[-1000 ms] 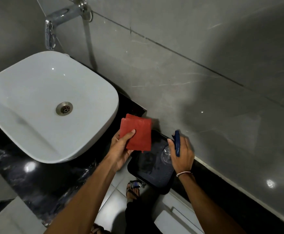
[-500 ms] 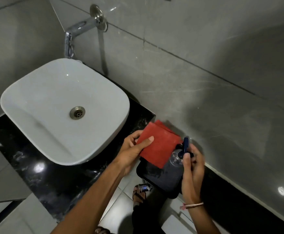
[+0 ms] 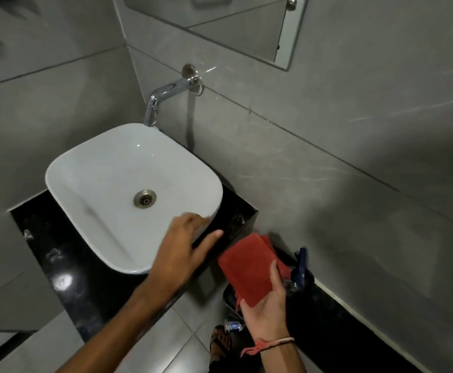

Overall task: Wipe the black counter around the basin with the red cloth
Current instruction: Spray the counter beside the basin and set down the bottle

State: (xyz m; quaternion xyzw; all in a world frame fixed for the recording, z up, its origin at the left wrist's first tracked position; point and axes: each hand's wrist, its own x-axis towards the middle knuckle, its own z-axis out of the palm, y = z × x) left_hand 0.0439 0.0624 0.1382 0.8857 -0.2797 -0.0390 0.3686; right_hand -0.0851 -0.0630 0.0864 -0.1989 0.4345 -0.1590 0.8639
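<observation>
A folded red cloth (image 3: 249,270) lies in my right hand (image 3: 268,308), palm up, thumb pressed on its right edge, to the right of the counter. My left hand (image 3: 182,249) is empty with fingers apart and hovers over the basin's front right corner. The white basin (image 3: 107,189) with a metal drain sits on the glossy black counter (image 3: 58,262), which shows around its left, front and right sides.
A chrome tap (image 3: 166,95) juts from the grey tiled wall over the basin. Below my right hand stands a black bin (image 3: 229,298), with a clear spray bottle with a blue trigger (image 3: 299,267) beside it. A mirror (image 3: 247,28) hangs above. My sandalled foot (image 3: 220,343) is on the tiled floor.
The red cloth has passed from my left hand to my right hand. My right hand let go of the spray bottle. My left hand moved left over the basin's corner. The view tilted up.
</observation>
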